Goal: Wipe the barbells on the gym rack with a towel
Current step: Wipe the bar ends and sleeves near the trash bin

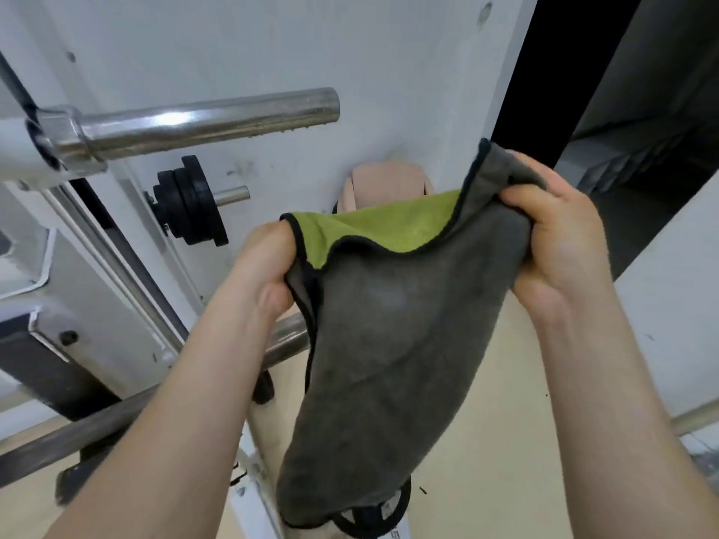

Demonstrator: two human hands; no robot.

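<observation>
A grey towel [389,336] with a green inner side and black edging hangs between my two hands in the middle of the view. My left hand [264,274] grips its left top corner. My right hand [560,243] grips the bunched right top corner. A shiny chrome barbell sleeve [210,120] sticks out to the right at upper left, resting on the white rack; it is apart from the towel. A second, duller bar [89,425] runs across below my left forearm and passes behind the towel.
Black weight plates [190,200] sit on a short peg of the white rack [116,274] at left. A white wall is behind, a dark doorway [544,72] at upper right. A beige object [385,184] stands by the wall; the floor is light wood.
</observation>
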